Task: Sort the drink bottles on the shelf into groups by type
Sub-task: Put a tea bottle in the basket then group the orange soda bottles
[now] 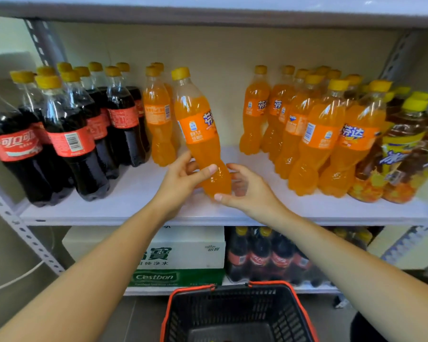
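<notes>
The fingers of the left hand (181, 178) are hidden behind the orange bottle (200, 134); only the thumb shows. The underside of the bottle is hidden by the right hand (247, 191), so it cannot be told if it touches the shelf (134, 193). The tea bottles (400, 154) are blurred and cut off by the right edge. One cola bottle (8, 144) is cut off at the left edge and the basket (232, 304) at the bottom edge. The left forearm covers part of the carton (190, 250).

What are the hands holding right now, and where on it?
An orange bottle: left hand grips its lower body, right hand cups its base.
</notes>
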Demonstrator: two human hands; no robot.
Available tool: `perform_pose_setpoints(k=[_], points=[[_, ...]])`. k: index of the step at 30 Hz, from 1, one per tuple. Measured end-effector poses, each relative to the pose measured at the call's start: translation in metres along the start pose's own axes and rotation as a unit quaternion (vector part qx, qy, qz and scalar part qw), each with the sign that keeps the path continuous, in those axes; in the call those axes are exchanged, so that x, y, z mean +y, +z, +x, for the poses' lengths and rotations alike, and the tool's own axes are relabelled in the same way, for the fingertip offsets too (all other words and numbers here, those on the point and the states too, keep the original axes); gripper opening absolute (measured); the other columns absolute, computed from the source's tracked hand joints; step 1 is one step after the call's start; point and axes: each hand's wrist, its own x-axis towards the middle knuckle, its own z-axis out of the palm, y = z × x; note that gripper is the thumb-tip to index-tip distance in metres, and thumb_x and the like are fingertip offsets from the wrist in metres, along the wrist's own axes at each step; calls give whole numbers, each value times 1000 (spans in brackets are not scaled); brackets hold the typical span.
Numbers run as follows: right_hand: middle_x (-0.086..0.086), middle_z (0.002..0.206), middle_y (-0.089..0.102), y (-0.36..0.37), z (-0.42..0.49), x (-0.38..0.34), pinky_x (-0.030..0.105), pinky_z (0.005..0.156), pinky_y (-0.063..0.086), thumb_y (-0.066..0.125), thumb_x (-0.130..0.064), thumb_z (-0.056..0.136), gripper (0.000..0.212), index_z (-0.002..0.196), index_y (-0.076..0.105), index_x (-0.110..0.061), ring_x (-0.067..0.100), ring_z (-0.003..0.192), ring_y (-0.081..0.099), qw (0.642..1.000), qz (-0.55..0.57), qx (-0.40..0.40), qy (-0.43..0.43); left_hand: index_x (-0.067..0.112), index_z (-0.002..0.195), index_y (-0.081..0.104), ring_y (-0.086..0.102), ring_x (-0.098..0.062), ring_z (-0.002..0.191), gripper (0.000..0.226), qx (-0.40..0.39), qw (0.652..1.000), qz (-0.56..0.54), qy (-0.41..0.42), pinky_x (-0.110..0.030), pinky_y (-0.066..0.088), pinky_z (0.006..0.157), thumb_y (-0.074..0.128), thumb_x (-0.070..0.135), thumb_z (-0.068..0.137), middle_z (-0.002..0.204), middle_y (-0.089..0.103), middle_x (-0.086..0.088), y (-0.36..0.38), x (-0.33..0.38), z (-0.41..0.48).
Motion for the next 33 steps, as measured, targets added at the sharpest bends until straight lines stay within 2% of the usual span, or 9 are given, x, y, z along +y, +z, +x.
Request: perform_pose_setpoints(k=[6, 10, 15, 17, 20, 23, 27, 30, 33], points=[[-3, 110, 72, 4, -11, -2, 31, 84, 58, 93, -27, 66, 63, 116, 55, -33, 11, 97, 71, 992, 88, 93, -21, 14, 123, 65, 71, -21, 110, 47, 25, 998, 41, 29, -38, 58, 92, 83, 27, 82, 115, 76, -2, 26, 17, -2], [-8, 98, 75, -4, -11, 7, 18, 76, 55, 96, -18, 63, 69, 111, 49, -33, 7, 87, 73, 985, 143, 92, -11, 16, 128, 57, 67, -19, 107, 46, 34, 997, -52, 38, -33, 57, 86, 65, 24, 83, 117, 70, -3, 22, 43, 4], [-8, 109, 73, -8, -9, 7, 25, 80, 57, 92, -42, 53, 70, 113, 58, -35, 11, 95, 72, 972, 216, 90, -2, 11, 126, 47, 53, -30, 111, 45, 44, 988, -145, -1, -42, 49, 97, 52, 23, 83, 124, 54, -16, 20, 52, 2], [-5, 116, 69, -8, -10, 6, 28, 78, 58, 91, -41, 56, 71, 119, 59, -33, 14, 97, 72, 964, 250, 87, 6, 14, 121, 50, 54, -30, 112, 37, 53, 990, -127, 8, -44, 48, 100, 53, 22, 85, 121, 56, -14, 21, 52, 1], [3, 109, 75, -8, -13, 3, 31, 69, 59, 93, -31, 68, 67, 123, 54, -27, 26, 89, 75, 940, 330, 77, 27, 23, 116, 57, 62, -23, 108, 28, 74, 992, -99, 10, -40, 52, 97, 61, 28, 89, 111, 66, -1, 19, 49, 1], [8, 98, 77, -10, -18, -2, 26, 61, 57, 83, -34, 70, 54, 116, 56, -21, 32, 77, 72, 914, 396, 71, 55, 23, 126, 57, 64, -21, 108, 34, 113, 990, -80, 4, -39, 52, 97, 67, 34, 95, 117, 66, -3, 21, 43, -1], [15, 94, 72, -16, -21, -6, 24, 54, 54, 74, -41, 76, 47, 113, 60, -15, 26, 66, 69, 904, 416, 43, 88, 24, 127, 55, 60, -22, 105, 42, 117, 988, -99, 4, -40, 47, 99, 66, 28, 86, 117, 62, -5, 27, 40, -1], [20, 101, 70, -18, -20, -8, 27, 59, 56, 66, -50, 80, 57, 121, 60, -12, 25, 70, 69, 910, 399, 30, 110, 22, 132, 51, 60, -27, 100, 49, 87, 988, -126, 15, -42, 48, 95, 59, 14, 84, 115, 58, -9, 31, 39, 0], [18, 109, 73, -23, -19, -10, 33, 70, 60, 63, -49, 82, 51, 119, 64, -14, 25, 85, 74, 906, 405, 20, 123, 17, 137, 50, 66, -26, 100, 50, 103, 988, -116, 24, -42, 52, 92, 65, 11, 89, 116, 63, -9, 34, 35, 0]])
